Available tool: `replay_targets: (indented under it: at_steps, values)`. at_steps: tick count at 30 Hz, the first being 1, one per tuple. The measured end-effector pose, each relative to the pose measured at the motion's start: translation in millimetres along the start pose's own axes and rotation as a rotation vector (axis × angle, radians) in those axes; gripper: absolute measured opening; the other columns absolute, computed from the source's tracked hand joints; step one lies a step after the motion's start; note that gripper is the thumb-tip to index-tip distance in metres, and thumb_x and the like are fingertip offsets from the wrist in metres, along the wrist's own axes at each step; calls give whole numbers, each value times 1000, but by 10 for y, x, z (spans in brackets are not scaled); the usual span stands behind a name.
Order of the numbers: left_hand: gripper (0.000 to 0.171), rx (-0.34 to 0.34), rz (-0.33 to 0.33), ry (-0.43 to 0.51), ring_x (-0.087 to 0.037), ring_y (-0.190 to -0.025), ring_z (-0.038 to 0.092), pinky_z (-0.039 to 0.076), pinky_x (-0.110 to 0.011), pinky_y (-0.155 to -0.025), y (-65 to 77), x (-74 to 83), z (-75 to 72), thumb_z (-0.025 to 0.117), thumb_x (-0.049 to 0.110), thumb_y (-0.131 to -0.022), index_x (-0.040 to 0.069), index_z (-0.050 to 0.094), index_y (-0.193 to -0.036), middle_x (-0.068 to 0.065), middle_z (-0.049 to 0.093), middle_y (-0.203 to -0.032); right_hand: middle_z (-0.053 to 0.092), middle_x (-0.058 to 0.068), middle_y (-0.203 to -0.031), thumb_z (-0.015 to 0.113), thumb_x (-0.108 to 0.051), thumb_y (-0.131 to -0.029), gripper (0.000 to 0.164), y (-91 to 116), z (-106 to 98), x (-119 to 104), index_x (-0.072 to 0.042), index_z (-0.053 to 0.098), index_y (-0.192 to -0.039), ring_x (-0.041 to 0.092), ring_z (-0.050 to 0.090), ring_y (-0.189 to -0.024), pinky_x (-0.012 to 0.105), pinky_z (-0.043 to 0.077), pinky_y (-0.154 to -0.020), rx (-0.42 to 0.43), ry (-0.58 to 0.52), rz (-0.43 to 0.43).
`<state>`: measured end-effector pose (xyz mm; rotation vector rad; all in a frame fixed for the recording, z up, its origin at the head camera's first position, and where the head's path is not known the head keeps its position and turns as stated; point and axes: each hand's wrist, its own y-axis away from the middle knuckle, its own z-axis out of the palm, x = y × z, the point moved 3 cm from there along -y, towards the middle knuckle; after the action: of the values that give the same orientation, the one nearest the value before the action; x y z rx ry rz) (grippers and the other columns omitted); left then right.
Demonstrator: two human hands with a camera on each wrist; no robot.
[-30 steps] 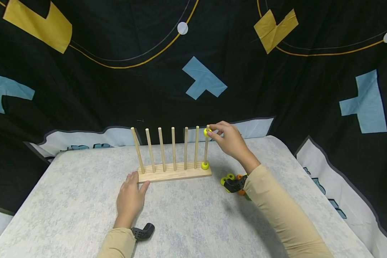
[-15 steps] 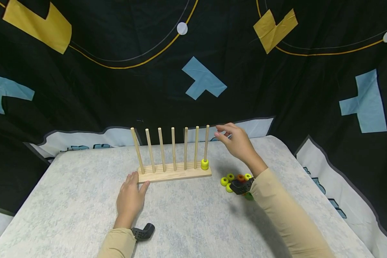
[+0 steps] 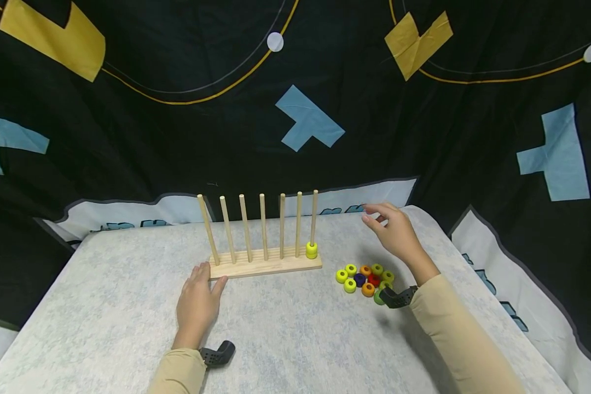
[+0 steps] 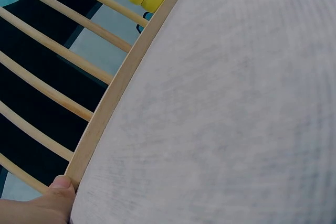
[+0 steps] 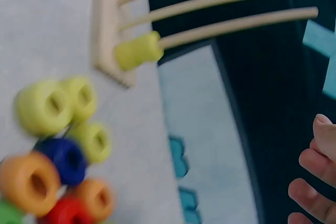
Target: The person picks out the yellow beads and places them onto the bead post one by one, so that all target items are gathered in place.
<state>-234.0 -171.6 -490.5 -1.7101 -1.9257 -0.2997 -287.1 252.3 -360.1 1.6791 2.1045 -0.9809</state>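
My relaxed left hand (image 3: 197,307) touched the peg rack (image 3: 266,267)'s left end, light bracing seemed best; my empty right hand (image 3: 398,234) hovered, loosely curled.

Table (image 3: 285,334), surface mottled pale grey; on it, wooden peg rack (image 3: 266,267) bearing seven pegs (image 3: 264,227) in one row; near rack's right end, cluster of yellow, orange, red, blue and green beads (image 3: 359,280)

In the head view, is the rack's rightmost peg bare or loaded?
Loaded: two yellow beads sit stacked at the foot of the rightmost peg; its upper part is bare.
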Motion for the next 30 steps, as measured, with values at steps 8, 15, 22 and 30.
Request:
replay_targets:
  at_steps: [8, 15, 22, 30]
  values:
    - [69, 13, 0, 5, -46, -147, 29, 25, -62, -119, -8, -10, -2, 59, 36, -100, -4, 34, -151, -27, 35, -156, 62, 13, -132, 60, -31, -100, 44, 269, 83, 455, -10, 57, -139, 29, 58, -108, 43, 56, -86, -135, 39, 119]
    - [69, 6, -3, 8, -45, -148, 27, 23, -61, -120, -7, -15, 10, 58, 36, -100, -3, 33, -152, -27, 34, -157, 61, 15, -134, 62, -27, -99, 42, 460, 243, 721, -5, 60, -135, 28, 59, -107, 42, 55, -87, -279, 40, 176]
    - [69, 12, -1, 11, -45, -148, 28, 24, -61, -120, -10, -13, 9, 58, 36, -100, -4, 34, -151, -27, 34, -156, 65, 14, -126, 67, -22, -96, 37, 537, 325, 779, -5, 65, -129, 26, 60, -106, 48, 53, -93, -346, 28, 209]
    - [69, 4, 2, 8, -44, -148, 27, 23, -60, -121, -6, -20, 15, 58, 36, -100, -4, 33, -151, -27, 34, -156, 66, 13, -126, 65, -27, -98, 32, 531, 389, 837, -8, 69, -123, 27, 64, -105, 49, 54, -93, -321, 68, 199]
